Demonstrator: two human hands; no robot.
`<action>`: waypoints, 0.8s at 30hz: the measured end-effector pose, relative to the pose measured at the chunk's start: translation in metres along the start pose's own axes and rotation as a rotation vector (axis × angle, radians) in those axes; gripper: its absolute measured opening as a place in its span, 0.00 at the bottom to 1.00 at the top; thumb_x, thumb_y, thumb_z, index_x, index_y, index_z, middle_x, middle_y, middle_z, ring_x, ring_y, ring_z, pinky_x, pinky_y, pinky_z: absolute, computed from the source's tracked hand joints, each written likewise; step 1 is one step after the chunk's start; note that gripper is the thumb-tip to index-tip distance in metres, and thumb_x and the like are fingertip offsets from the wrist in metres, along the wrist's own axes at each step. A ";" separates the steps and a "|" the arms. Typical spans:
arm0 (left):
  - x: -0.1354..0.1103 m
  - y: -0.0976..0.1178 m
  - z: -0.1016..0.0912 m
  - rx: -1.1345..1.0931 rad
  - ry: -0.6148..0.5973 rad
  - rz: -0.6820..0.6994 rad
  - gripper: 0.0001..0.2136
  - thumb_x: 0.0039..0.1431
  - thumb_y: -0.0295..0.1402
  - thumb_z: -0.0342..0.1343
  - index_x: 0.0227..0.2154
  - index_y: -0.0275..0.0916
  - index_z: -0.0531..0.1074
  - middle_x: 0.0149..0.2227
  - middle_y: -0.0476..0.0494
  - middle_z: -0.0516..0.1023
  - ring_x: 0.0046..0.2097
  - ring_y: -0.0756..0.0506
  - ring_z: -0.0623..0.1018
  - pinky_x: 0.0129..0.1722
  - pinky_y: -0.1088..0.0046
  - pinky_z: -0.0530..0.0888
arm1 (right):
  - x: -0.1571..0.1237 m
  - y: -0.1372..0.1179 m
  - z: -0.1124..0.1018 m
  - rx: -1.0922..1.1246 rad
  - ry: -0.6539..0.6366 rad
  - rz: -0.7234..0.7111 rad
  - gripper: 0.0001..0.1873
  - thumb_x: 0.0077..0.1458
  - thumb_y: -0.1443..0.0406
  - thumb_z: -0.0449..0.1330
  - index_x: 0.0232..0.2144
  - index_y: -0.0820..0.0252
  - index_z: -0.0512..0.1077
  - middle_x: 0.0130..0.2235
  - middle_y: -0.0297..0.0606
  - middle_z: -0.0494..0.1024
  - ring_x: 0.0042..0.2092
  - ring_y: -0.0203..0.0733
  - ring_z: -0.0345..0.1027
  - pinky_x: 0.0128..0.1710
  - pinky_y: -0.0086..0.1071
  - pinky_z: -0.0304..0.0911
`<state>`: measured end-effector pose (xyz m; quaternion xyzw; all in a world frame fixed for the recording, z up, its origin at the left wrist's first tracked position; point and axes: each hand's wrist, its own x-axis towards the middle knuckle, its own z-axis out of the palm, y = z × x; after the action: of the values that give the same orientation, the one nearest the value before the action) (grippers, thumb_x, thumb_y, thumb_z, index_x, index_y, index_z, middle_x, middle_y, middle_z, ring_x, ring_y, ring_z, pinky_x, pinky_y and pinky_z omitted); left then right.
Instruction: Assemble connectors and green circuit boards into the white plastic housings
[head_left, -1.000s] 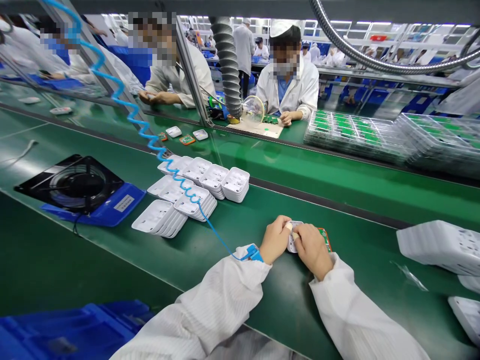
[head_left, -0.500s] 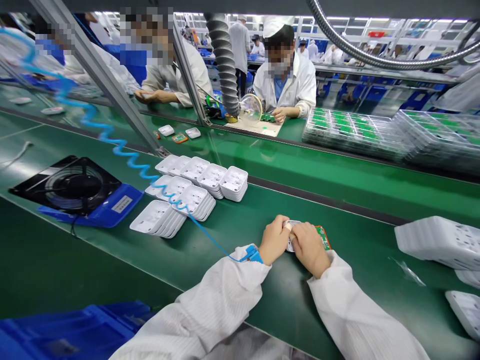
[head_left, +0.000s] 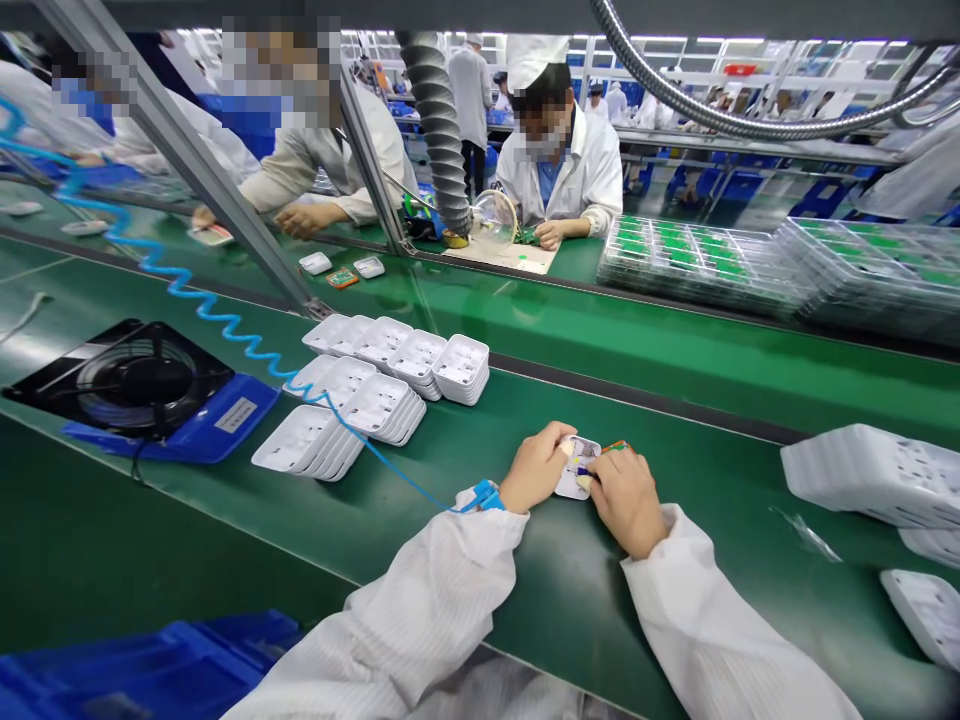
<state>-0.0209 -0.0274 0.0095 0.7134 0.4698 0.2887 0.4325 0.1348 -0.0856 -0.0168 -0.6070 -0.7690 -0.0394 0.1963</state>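
Observation:
My left hand point(head_left: 534, 467) and my right hand point(head_left: 626, 497) meet over a small white plastic housing point(head_left: 574, 468) on the green belt point(head_left: 525, 400). Both hands are closed on it, fingertips pinching its edges. A green and orange circuit board point(head_left: 613, 447) peeks out just behind my right hand. A blue wrist strap point(head_left: 482, 495) sits on my left wrist, and its coiled blue cord point(head_left: 225, 322) runs up to the left.
Stacks of white housings point(head_left: 375, 385) lie left of my hands, more white parts point(head_left: 874, 475) at the right edge. A black fan on a blue base point(head_left: 142, 390) sits far left. Clear trays of green boards point(head_left: 697, 262) and seated workers in white coats are across the belt.
The white housing has been tilted up so its inside faces me, and my hands have shifted slightly left and away. The view has drifted, and the coiled cord swung left.

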 end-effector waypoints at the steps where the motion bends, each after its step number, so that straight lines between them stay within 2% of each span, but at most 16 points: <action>1: 0.000 0.001 -0.001 0.002 -0.018 0.015 0.12 0.56 0.30 0.44 0.41 0.41 0.68 0.38 0.48 0.76 0.39 0.48 0.73 0.39 0.74 0.68 | 0.001 0.001 -0.001 -0.008 0.015 0.054 0.09 0.54 0.59 0.54 0.28 0.59 0.65 0.30 0.39 0.67 0.35 0.44 0.57 0.35 0.37 0.51; 4: 0.000 0.003 -0.004 -0.014 -0.086 0.079 0.13 0.56 0.30 0.44 0.42 0.41 0.68 0.39 0.48 0.76 0.40 0.48 0.73 0.39 0.75 0.68 | 0.004 0.006 -0.005 0.031 0.046 0.176 0.16 0.48 0.56 0.59 0.36 0.60 0.64 0.35 0.43 0.68 0.37 0.47 0.59 0.35 0.38 0.53; 6: -0.001 0.004 -0.004 -0.023 -0.119 0.141 0.14 0.56 0.29 0.43 0.43 0.40 0.68 0.40 0.47 0.75 0.40 0.48 0.73 0.40 0.75 0.68 | 0.005 0.010 -0.009 0.140 -0.021 0.110 0.19 0.49 0.58 0.57 0.43 0.60 0.62 0.40 0.44 0.69 0.40 0.47 0.60 0.37 0.38 0.55; 8: -0.002 0.005 -0.003 -0.014 -0.125 0.186 0.14 0.56 0.29 0.42 0.43 0.40 0.69 0.40 0.47 0.76 0.40 0.48 0.73 0.41 0.75 0.68 | 0.005 0.011 -0.012 0.249 -0.120 0.016 0.18 0.51 0.62 0.54 0.45 0.58 0.61 0.42 0.42 0.69 0.41 0.44 0.62 0.39 0.37 0.56; 10: -0.003 0.005 -0.001 0.011 -0.111 0.200 0.15 0.56 0.28 0.42 0.42 0.40 0.69 0.40 0.48 0.76 0.40 0.48 0.74 0.40 0.75 0.68 | 0.006 0.010 -0.014 0.294 -0.160 -0.001 0.15 0.51 0.65 0.52 0.43 0.59 0.61 0.39 0.40 0.70 0.39 0.42 0.62 0.39 0.36 0.56; 13: -0.004 0.007 0.000 0.062 -0.075 0.207 0.15 0.55 0.27 0.41 0.42 0.42 0.69 0.40 0.50 0.76 0.40 0.48 0.74 0.40 0.76 0.67 | 0.008 0.005 -0.013 0.279 -0.135 0.056 0.10 0.48 0.68 0.51 0.37 0.60 0.61 0.34 0.38 0.69 0.35 0.42 0.61 0.37 0.35 0.56; 18: -0.003 0.007 -0.002 0.093 -0.061 0.208 0.14 0.56 0.28 0.42 0.40 0.44 0.70 0.38 0.51 0.77 0.39 0.48 0.74 0.39 0.75 0.67 | 0.012 -0.004 -0.012 0.299 -0.127 0.124 0.07 0.47 0.65 0.52 0.31 0.58 0.59 0.29 0.35 0.68 0.33 0.41 0.61 0.33 0.33 0.55; 21: -0.001 0.002 -0.001 0.034 -0.060 0.171 0.13 0.58 0.30 0.42 0.41 0.43 0.70 0.39 0.50 0.76 0.39 0.49 0.74 0.39 0.75 0.68 | 0.012 -0.005 -0.013 0.372 -0.206 0.164 0.09 0.48 0.63 0.54 0.33 0.57 0.59 0.29 0.33 0.68 0.30 0.40 0.62 0.30 0.31 0.55; 24: 0.001 -0.004 -0.002 -0.017 0.050 0.144 0.13 0.58 0.32 0.43 0.43 0.40 0.68 0.41 0.46 0.75 0.41 0.48 0.74 0.41 0.73 0.69 | 0.020 0.006 -0.011 0.498 -0.305 0.205 0.09 0.49 0.62 0.53 0.34 0.57 0.60 0.29 0.32 0.70 0.29 0.37 0.63 0.28 0.30 0.56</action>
<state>-0.0235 -0.0249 0.0066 0.7341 0.4255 0.3408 0.4048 0.1390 -0.0685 -0.0009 -0.6135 -0.7104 0.2620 0.2241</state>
